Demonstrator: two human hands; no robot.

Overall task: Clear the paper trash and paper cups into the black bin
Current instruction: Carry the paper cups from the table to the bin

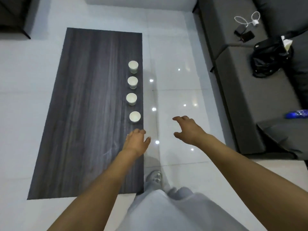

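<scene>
Several white paper cups stand upright in a row along the right edge of a dark wood-grain table (83,114); the nearest cup (135,116) is just beyond my left hand, the farthest cup (133,66) sits at the row's end. My left hand (135,142) hovers over the table's right edge, fingers relaxed, holding nothing, a short gap from the nearest cup. My right hand (187,129) hangs over the floor to the right of the table, fingers spread and loosely curved, empty. A black bag-lined bin (270,59) with white paper in it sits on the sofa at the upper right.
A dark grey sofa (241,97) runs along the right, with a white cable (248,19), small black items (245,34) and a blue bottle (296,113) on it. Glossy white floor tiles (180,84) lie between table and sofa. My leg and shoe (154,176) are below.
</scene>
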